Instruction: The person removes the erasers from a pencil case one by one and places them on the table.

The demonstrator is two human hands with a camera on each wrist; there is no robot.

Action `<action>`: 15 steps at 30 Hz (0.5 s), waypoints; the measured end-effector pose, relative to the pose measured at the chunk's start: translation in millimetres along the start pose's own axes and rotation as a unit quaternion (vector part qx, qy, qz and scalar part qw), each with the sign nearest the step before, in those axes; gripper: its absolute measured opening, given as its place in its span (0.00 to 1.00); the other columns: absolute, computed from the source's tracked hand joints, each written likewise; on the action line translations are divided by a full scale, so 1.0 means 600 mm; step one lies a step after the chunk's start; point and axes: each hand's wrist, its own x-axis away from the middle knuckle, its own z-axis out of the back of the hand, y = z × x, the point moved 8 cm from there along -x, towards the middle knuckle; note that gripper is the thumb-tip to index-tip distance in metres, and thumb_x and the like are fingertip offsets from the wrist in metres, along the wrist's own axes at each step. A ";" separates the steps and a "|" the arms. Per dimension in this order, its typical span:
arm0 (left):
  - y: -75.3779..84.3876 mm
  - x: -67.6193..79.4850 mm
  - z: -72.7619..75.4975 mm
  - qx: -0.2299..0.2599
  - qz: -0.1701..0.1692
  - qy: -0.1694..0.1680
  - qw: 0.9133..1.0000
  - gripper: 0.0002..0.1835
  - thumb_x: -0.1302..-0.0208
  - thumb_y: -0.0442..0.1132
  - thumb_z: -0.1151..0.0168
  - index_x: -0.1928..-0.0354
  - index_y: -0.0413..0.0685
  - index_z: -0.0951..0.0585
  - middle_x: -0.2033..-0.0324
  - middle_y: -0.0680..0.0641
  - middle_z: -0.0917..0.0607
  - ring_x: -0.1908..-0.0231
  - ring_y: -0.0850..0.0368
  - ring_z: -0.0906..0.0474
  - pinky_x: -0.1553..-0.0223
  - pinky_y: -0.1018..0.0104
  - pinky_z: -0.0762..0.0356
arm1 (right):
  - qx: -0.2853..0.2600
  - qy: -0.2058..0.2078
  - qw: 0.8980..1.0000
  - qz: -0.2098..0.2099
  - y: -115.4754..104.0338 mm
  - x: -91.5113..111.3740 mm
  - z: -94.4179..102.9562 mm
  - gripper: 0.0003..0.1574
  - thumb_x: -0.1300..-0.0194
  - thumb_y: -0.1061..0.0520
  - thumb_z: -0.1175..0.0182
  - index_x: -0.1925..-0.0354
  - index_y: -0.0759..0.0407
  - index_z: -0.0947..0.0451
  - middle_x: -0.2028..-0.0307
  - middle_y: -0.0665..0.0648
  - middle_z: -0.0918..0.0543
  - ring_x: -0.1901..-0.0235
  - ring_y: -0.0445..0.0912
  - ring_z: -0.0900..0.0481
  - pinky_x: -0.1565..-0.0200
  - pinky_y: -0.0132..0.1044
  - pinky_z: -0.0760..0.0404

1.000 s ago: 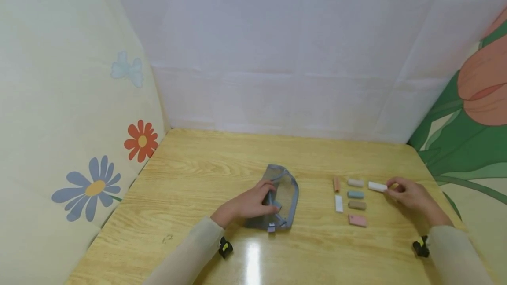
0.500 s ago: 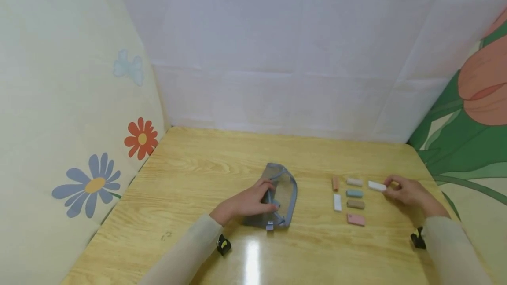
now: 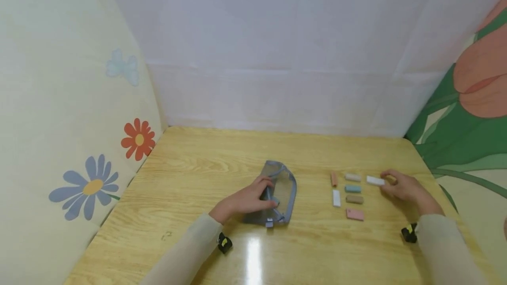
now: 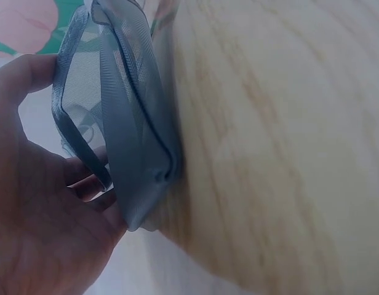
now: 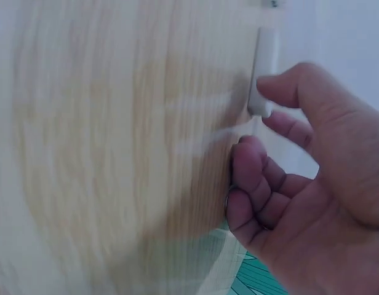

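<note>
My left hand (image 3: 250, 198) holds a blue-grey mesh zip pouch (image 3: 292, 195) lying on the table. In the left wrist view the thumb is at the edge band of the pouch (image 4: 137, 123) and the other fingers reach in behind that band. Over on the right, my right hand (image 3: 405, 188) pinches the near end of a small white bar (image 3: 374, 180). The right wrist view has the thumb over the white bar (image 5: 263, 67) and the index finger beyond its end, with the remaining fingers curled close over the tabletop.
Left of the white bar lie several small pieces: an orange bar (image 3: 334, 179), another white bar (image 3: 336, 198), a beige one (image 3: 353, 177), a teal one (image 3: 353, 188), a brown one (image 3: 354, 199) and a pink block (image 3: 354, 214). A white sheet (image 3: 237, 56) stands behind the wooden table (image 3: 190, 153).
The head view has shifted slightly. My right wrist has moved a little to the left and away from me, its fingers still at the white bar. The left hand and pouch stay put.
</note>
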 end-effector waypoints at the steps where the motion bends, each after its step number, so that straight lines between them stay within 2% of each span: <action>1: -0.001 0.001 0.000 0.001 0.000 0.000 1.000 0.40 0.35 0.63 0.41 0.31 0.42 0.32 0.28 0.41 0.39 0.31 0.45 0.34 0.32 0.51 0.32 | 0.003 0.003 1.000 -0.002 -0.001 0.000 0.000 0.30 0.29 0.50 0.40 0.40 0.69 0.31 0.56 0.78 0.19 0.57 0.67 0.20 0.58 0.55 0.21; 4: 0.002 0.003 0.000 0.007 -0.003 -0.001 1.000 0.40 0.34 0.63 0.41 0.31 0.42 0.32 0.27 0.41 0.39 0.31 0.44 0.35 0.32 0.50 0.32 | -0.002 0.011 1.000 -0.012 -0.001 0.002 -0.002 0.34 0.27 0.48 0.42 0.36 0.70 0.35 0.54 0.81 0.20 0.56 0.70 0.21 0.55 0.61 0.22; 7: 0.003 0.004 -0.002 0.011 -0.005 -0.005 1.000 0.40 0.34 0.63 0.41 0.31 0.41 0.32 0.27 0.41 0.40 0.30 0.44 0.35 0.31 0.50 0.33 | -0.012 0.015 1.000 -0.024 -0.004 0.008 -0.004 0.36 0.26 0.46 0.44 0.34 0.71 0.37 0.52 0.82 0.22 0.55 0.71 0.21 0.55 0.62 0.22; 11: 0.004 0.004 -0.001 0.013 -0.005 -0.006 1.000 0.40 0.34 0.63 0.42 0.31 0.42 0.32 0.27 0.41 0.40 0.30 0.44 0.36 0.31 0.51 0.33 | -0.036 0.021 0.998 -0.042 -0.008 0.014 -0.005 0.40 0.24 0.43 0.46 0.31 0.72 0.41 0.51 0.81 0.23 0.59 0.63 0.19 0.60 0.52 0.20; 15: 0.002 0.003 0.001 0.011 -0.006 -0.003 1.000 0.40 0.34 0.63 0.42 0.31 0.42 0.32 0.27 0.42 0.40 0.30 0.44 0.36 0.31 0.51 0.33 | -0.050 0.033 0.997 -0.049 -0.013 0.017 -0.003 0.43 0.25 0.41 0.46 0.30 0.72 0.42 0.54 0.76 0.22 0.63 0.54 0.19 0.66 0.40 0.23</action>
